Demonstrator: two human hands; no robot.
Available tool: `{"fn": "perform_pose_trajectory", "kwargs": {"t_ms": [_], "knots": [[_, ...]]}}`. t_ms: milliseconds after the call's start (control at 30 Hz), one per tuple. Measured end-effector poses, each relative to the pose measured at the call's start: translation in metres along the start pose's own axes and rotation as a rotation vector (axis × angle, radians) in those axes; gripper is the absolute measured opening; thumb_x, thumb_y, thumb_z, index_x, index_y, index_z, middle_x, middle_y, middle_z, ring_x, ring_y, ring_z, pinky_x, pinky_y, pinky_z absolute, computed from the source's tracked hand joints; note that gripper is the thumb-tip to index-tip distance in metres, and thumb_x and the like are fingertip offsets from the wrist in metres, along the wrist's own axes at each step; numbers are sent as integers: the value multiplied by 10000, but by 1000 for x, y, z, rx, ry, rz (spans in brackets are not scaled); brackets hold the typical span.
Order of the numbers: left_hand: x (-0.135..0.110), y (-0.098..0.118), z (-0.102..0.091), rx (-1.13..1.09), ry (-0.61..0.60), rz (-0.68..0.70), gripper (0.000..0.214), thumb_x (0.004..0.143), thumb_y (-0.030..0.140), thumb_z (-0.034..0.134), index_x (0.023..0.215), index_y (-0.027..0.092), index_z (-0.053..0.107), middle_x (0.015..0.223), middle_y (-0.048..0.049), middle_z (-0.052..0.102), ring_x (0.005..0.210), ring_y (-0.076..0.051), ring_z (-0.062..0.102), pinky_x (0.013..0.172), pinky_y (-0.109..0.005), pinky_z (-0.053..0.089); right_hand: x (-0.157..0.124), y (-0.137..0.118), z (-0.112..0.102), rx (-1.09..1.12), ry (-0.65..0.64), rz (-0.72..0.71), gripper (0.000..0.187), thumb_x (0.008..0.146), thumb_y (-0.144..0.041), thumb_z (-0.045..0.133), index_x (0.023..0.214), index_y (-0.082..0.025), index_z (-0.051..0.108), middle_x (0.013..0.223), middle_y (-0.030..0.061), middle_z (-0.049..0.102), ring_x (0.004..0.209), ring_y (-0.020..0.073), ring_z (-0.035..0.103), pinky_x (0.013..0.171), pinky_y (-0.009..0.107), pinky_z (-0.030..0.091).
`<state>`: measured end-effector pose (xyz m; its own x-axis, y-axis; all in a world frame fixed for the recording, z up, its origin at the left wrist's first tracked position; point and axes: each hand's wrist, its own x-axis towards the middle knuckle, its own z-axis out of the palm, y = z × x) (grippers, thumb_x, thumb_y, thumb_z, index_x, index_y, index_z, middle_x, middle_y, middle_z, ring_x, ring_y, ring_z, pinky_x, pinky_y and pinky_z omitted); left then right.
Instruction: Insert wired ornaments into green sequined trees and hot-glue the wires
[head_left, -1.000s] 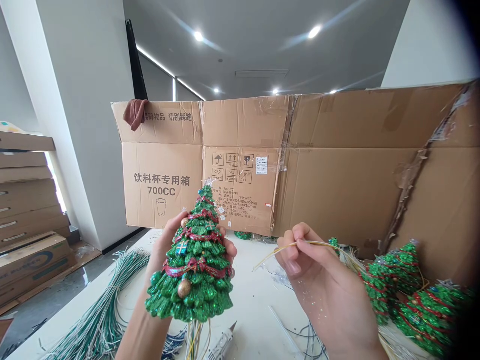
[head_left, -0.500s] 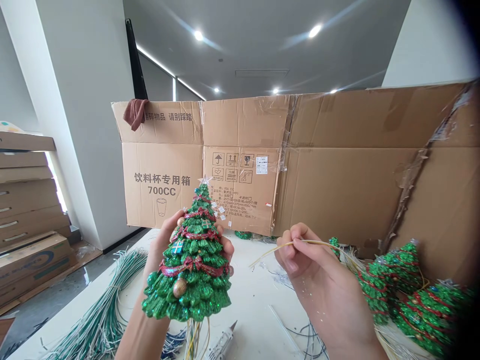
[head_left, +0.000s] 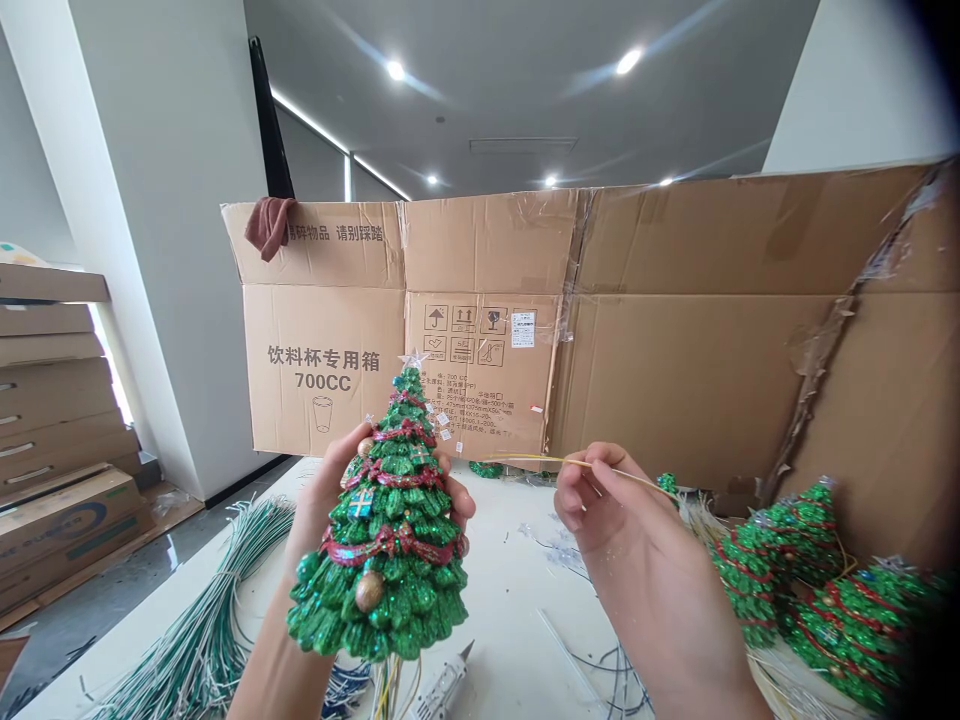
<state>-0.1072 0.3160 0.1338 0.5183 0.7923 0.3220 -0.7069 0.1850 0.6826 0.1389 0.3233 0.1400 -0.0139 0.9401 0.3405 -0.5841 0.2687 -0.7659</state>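
Holding | left hand: glittery green tree | right hand: yellow wire

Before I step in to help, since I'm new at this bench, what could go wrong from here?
The glittery tree, held up in the left hand, could fall if that grip slips. The thin yellow wire pinched in the right hand might bend or slide out, as its tip sticks out unsupported. The wires below the tree might snag on the pointed tool that appears beside them.
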Motion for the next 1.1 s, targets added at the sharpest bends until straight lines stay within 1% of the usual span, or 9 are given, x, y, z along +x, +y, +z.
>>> {"fn": "perform_pose_trajectory", "kwargs": {"t_ms": [200, 367, 500, 567, 667, 733, 833, 933, 1100], "knots": [[-1, 1, 3, 38, 106, -25, 594, 951, 657, 608, 1138, 126, 796, 1067, -178, 806, 978, -302, 777, 960, -462, 612, 0, 2, 3, 37, -56, -74, 140, 966, -390, 769, 1010, -266, 819, 932, 31, 729, 858, 162, 650, 798, 245, 594], [-4, -1, 13, 90, 243, 26, 548, 962, 638, 607, 1140, 154, 795, 1023, -154, 817, 925, -337, 803, 907, -498, 647, -4, 4, 6, -97, -158, -126, 263, 1079, -435, 608, 1071, -262, 806, 1108, 72, 770, 953, 188, 691, 838, 291, 600], [-5, -1, 20, 65, 307, 47, 494, 977, 600, 624, 1147, 167, 789, 1013, -148, 817, 1006, -378, 809, 900, -530, 658, -11, 5, 6, -269, -298, -217, 135, 1026, -410, 731, 1124, -318, 725, 1211, 49, 753, 1050, 202, 707, 911, 336, 592], [-5, -1, 20, 55, 313, 59, 457, 974, 595, 642, 1151, 200, 786, 1006, -129, 821, 1016, -385, 811, 890, -547, 660, -14, 5, 6, -368, -344, -285, 273, 963, -341, 824, 1190, -357, 672, 1300, 33, 720, 1085, 212, 713, 924, 367, 602], [-2, -2, 15, 84, 301, 80, 465, 949, 611, 666, 1134, 202, 788, 1025, -132, 825, 1010, -390, 813, 897, -557, 658, -19, 7, 9, -527, -319, -404, 613, 880, -205, 888, 1357, -421, 569, 1540, 33, 594, 1082, 209, 723, 916, 396, 630], [-1, -3, 12, 110, 306, 107, 492, 939, 619, 670, 1140, 185, 787, 1052, -148, 825, 1012, -390, 811, 912, -550, 654, -20, 9, 11, -608, -281, -495, 711, 865, -140, 879, 1406, -434, 522, 1627, 42, 519, 1055, 194, 727, 881, 384, 649], [0, -4, 9, 111, 304, 150, 516, 958, 619, 654, 1219, 190, 773, 1060, -147, 827, 1016, -375, 809, 916, -532, 652, -19, 14, 12, -659, -237, -589, 576, 897, -120, 846, 1311, -392, 550, 1597, 50, 546, 999, 181, 738, 788, 353, 656], [-1, -4, 8, 107, 286, 169, 522, 980, 610, 641, 1274, 195, 763, 1035, -140, 828, 992, -364, 811, 893, -520, 657, -16, 20, 10, -734, -234, -604, 432, 933, -144, 836, 1198, -362, 573, 1474, 36, 643, 959, 181, 744, 820, 382, 649], [-1, -1, 10, 128, 228, 222, 455, 985, 545, 659, 1284, 216, 756, 1025, -120, 825, 973, -365, 816, 868, -522, 668, -16, 27, 11, -670, -239, -612, 519, 909, -154, 872, 1264, -384, 571, 1588, 44, 596, 893, 175, 771, 852, 424, 658]]}}
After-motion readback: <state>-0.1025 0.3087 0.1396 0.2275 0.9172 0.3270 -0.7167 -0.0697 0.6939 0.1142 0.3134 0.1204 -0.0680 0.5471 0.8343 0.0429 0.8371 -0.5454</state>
